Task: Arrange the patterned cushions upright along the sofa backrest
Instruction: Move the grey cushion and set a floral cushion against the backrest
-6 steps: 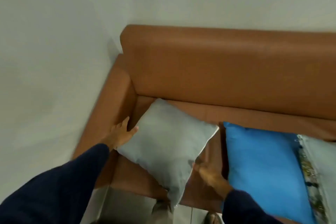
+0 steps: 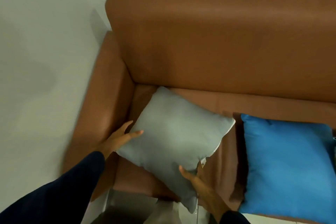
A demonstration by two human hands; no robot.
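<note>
A grey cushion point(image 2: 174, 136) with its plain side up hangs tilted over the left end of the brown sofa's seat point(image 2: 214, 102). My left hand point(image 2: 121, 137) grips its left edge, thumb on top. My right hand point(image 2: 198, 181) holds its lower right edge from underneath. A sliver of patterned fabric shows at that edge. A blue cushion point(image 2: 285, 165) lies flat on the seat to the right. The backrest point(image 2: 227, 42) stands behind with nothing leaning on it.
The sofa's left armrest point(image 2: 107, 100) runs close beside my left hand. A pale wall point(image 2: 45, 42) lies to the left and behind the sofa. Another cushion's edge point(image 2: 334, 137) peeks in at the far right.
The view has shifted a little. My right thumb now lies on top of the grey cushion's lower edge, and my left thumb rests further onto its left edge.
</note>
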